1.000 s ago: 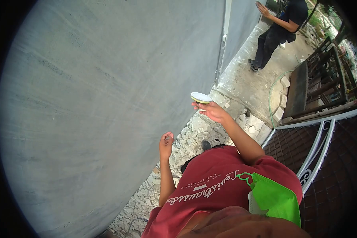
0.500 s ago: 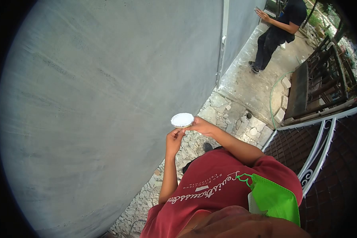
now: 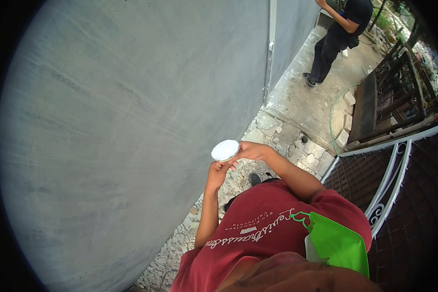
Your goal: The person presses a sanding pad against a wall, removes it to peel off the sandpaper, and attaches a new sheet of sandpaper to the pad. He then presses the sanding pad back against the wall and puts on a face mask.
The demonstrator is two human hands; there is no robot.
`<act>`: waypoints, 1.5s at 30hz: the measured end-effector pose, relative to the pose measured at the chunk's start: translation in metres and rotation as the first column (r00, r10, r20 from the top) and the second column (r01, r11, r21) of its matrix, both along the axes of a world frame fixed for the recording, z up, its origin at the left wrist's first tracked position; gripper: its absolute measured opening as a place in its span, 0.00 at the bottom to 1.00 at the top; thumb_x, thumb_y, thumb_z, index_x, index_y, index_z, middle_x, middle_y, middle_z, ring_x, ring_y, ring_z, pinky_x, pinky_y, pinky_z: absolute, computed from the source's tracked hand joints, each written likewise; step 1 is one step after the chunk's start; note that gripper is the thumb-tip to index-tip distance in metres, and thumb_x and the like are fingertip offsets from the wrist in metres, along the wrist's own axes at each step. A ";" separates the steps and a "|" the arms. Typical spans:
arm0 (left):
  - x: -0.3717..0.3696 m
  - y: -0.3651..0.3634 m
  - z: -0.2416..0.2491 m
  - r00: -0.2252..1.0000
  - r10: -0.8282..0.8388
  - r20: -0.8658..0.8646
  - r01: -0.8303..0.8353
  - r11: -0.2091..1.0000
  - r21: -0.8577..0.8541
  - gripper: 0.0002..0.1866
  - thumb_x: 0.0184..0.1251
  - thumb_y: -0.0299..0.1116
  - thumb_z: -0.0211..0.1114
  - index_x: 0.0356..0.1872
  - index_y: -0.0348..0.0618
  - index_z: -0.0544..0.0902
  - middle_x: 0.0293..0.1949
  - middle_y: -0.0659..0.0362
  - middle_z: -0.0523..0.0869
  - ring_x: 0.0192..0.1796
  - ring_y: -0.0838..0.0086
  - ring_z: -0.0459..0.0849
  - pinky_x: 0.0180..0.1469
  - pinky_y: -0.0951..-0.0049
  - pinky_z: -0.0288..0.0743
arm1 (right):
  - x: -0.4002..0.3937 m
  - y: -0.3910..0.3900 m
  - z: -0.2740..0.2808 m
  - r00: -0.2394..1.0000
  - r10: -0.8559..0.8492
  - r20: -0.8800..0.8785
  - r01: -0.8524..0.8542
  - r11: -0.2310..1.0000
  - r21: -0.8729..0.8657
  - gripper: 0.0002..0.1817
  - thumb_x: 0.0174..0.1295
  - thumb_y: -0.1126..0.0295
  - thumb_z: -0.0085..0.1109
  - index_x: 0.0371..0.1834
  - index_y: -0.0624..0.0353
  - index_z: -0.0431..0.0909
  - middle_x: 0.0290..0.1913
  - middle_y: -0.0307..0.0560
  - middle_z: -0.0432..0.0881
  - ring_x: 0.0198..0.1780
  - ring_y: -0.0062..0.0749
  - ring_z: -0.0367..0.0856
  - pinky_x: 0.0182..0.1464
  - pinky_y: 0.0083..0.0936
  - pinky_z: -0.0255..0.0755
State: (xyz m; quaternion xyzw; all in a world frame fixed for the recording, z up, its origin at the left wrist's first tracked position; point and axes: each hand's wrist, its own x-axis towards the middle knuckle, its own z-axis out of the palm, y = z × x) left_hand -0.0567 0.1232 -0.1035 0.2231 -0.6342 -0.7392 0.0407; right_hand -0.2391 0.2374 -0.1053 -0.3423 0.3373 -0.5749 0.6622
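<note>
A round disc (image 3: 225, 150) with a white top and a thin tan rim is held up in front of the grey wall (image 3: 131, 121). My right hand (image 3: 250, 151) grips its right edge, with the fingers partly hidden behind it. Just under the disc, my left hand (image 3: 219, 173) has its fingers closed at the lower edge. The two hands are close together at the disc, above the rubble ground (image 3: 238, 177).
Another person (image 3: 343, 36) in dark clothes stands by the wall at the upper right. A green hose (image 3: 331, 119), pale blocks (image 3: 342, 138) and a metal frame (image 3: 406, 92) lie beyond. A white metal railing (image 3: 392, 187) is on my right.
The disc has shifted slightly right and tilted more towards the wall. My left hand has moved a little right, its fingers further under the rim. The other person's hand is higher in view.
</note>
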 end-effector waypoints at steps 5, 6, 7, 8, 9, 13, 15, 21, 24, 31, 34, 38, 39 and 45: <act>-0.004 0.005 -0.025 0.980 0.199 -0.018 -0.200 0.976 -0.082 0.12 0.76 0.33 0.63 0.42 0.34 0.89 0.37 0.61 0.91 0.38 0.83 0.82 0.45 0.78 0.75 | 0.011 -0.007 -0.011 0.982 -0.135 -0.131 0.150 0.983 0.108 0.15 0.63 0.77 0.63 0.53 0.67 0.80 0.43 0.41 0.85 0.41 0.23 0.79 0.47 0.24 0.74; -0.004 0.006 -0.027 0.979 0.201 -0.018 -0.202 0.976 -0.081 0.12 0.76 0.33 0.63 0.42 0.34 0.89 0.37 0.61 0.91 0.38 0.83 0.82 0.45 0.78 0.75 | 0.015 -0.007 -0.011 0.965 -0.198 -0.175 0.221 0.967 0.124 0.16 0.63 0.77 0.63 0.54 0.67 0.80 0.45 0.42 0.85 0.43 0.23 0.80 0.47 0.24 0.75; -0.003 0.005 -0.029 0.979 0.203 0.004 -0.200 0.969 -0.143 0.12 0.77 0.33 0.62 0.43 0.33 0.89 0.37 0.60 0.91 0.39 0.82 0.83 0.47 0.77 0.75 | 0.020 -0.008 -0.011 0.965 -0.197 -0.174 0.220 0.967 0.125 0.16 0.63 0.77 0.63 0.54 0.67 0.80 0.45 0.42 0.85 0.43 0.23 0.80 0.47 0.24 0.75; -0.001 0.005 -0.031 0.978 0.205 0.026 -0.196 0.959 -0.204 0.13 0.77 0.32 0.61 0.43 0.33 0.89 0.37 0.60 0.91 0.40 0.81 0.83 0.48 0.77 0.75 | 0.025 -0.008 -0.012 0.949 -0.258 -0.182 0.285 0.948 0.143 0.17 0.62 0.77 0.65 0.55 0.67 0.80 0.46 0.42 0.85 0.45 0.23 0.81 0.47 0.24 0.75; 0.000 0.005 -0.034 0.978 0.205 0.027 -0.196 0.959 -0.203 0.13 0.77 0.32 0.61 0.43 0.33 0.89 0.37 0.60 0.91 0.40 0.81 0.83 0.48 0.77 0.75 | 0.029 -0.008 -0.013 0.929 -0.318 -0.192 0.349 0.923 0.160 0.19 0.62 0.77 0.66 0.56 0.67 0.80 0.48 0.43 0.85 0.47 0.24 0.81 0.48 0.25 0.76; 0.004 0.006 -0.038 0.977 0.213 -0.016 -0.213 0.964 -0.162 0.12 0.76 0.34 0.63 0.44 0.33 0.89 0.37 0.62 0.90 0.37 0.85 0.82 0.42 0.80 0.73 | 0.041 -0.007 -0.009 0.900 -0.382 -0.209 0.415 0.898 0.146 0.20 0.62 0.75 0.67 0.58 0.67 0.79 0.51 0.45 0.85 0.50 0.25 0.82 0.51 0.25 0.76; 0.003 0.007 -0.035 0.977 0.212 -0.034 -0.215 0.964 -0.156 0.12 0.77 0.33 0.62 0.45 0.33 0.88 0.37 0.62 0.90 0.37 0.85 0.82 0.42 0.80 0.74 | 0.043 -0.006 0.000 0.907 -0.403 -0.119 0.419 0.890 0.178 0.19 0.63 0.73 0.68 0.57 0.67 0.80 0.50 0.44 0.86 0.50 0.25 0.82 0.51 0.25 0.76; 0.000 0.013 -0.012 0.971 0.227 -0.077 -0.239 0.887 -0.395 0.11 0.77 0.32 0.59 0.42 0.34 0.84 0.32 0.56 0.88 0.34 0.78 0.85 0.37 0.73 0.76 | 0.048 -0.012 -0.004 0.880 -0.462 -0.113 0.474 0.867 0.152 0.17 0.66 0.69 0.68 0.55 0.65 0.82 0.44 0.40 0.86 0.45 0.22 0.81 0.45 0.24 0.76; -0.004 0.014 -0.008 0.981 0.181 -0.066 -0.183 0.769 -0.612 0.14 0.79 0.35 0.55 0.38 0.34 0.81 0.28 0.54 0.86 0.30 0.74 0.83 0.32 0.69 0.74 | 0.053 -0.013 0.008 0.870 -0.484 -0.092 0.492 0.858 0.144 0.15 0.67 0.66 0.68 0.50 0.64 0.83 0.38 0.37 0.84 0.37 0.19 0.79 0.37 0.21 0.73; -0.012 0.035 -0.013 0.940 0.308 -0.149 -0.341 0.878 -0.336 0.23 0.85 0.42 0.44 0.28 0.40 0.71 0.19 0.62 0.72 0.23 0.79 0.70 0.25 0.72 0.64 | 0.065 -0.015 0.019 0.855 -0.517 -0.045 0.514 0.831 0.211 0.18 0.69 0.58 0.66 0.49 0.64 0.83 0.31 0.34 0.80 0.29 0.16 0.75 0.29 0.18 0.69; -0.014 0.042 -0.029 0.907 0.373 -0.194 -0.403 0.904 -0.143 0.24 0.86 0.44 0.42 0.25 0.45 0.67 0.18 0.65 0.68 0.20 0.83 0.64 0.22 0.77 0.57 | 0.067 -0.016 0.012 0.887 -0.458 -0.061 0.455 0.843 0.287 0.20 0.71 0.55 0.63 0.49 0.64 0.83 0.30 0.34 0.79 0.26 0.15 0.72 0.25 0.17 0.67; -0.012 0.038 -0.039 0.910 0.308 -0.279 -0.343 0.936 -0.084 0.24 0.86 0.47 0.40 0.24 0.48 0.64 0.18 0.67 0.67 0.18 0.85 0.61 0.19 0.79 0.52 | 0.073 -0.017 -0.007 0.869 -0.494 -0.004 0.465 0.815 0.347 0.25 0.73 0.48 0.58 0.50 0.63 0.83 0.32 0.36 0.81 0.25 0.15 0.75 0.24 0.16 0.69; -0.011 0.037 -0.046 0.920 0.285 -0.268 -0.322 0.940 -0.108 0.24 0.86 0.48 0.40 0.26 0.48 0.65 0.17 0.67 0.67 0.18 0.85 0.61 0.19 0.79 0.52 | 0.069 -0.013 0.000 0.893 -0.450 0.004 0.418 0.832 0.364 0.24 0.73 0.50 0.58 0.52 0.62 0.83 0.40 0.36 0.83 0.31 0.14 0.76 0.28 0.15 0.69; 0.000 0.030 -0.030 0.978 0.173 -0.117 -0.175 0.984 -0.010 0.20 0.85 0.46 0.41 0.37 0.45 0.73 0.21 0.66 0.71 0.18 0.85 0.63 0.19 0.78 0.54 | 0.059 -0.005 -0.002 0.880 -0.416 -0.232 0.454 0.879 0.147 0.18 0.75 0.60 0.57 0.55 0.66 0.80 0.48 0.40 0.85 0.39 0.18 0.79 0.41 0.18 0.74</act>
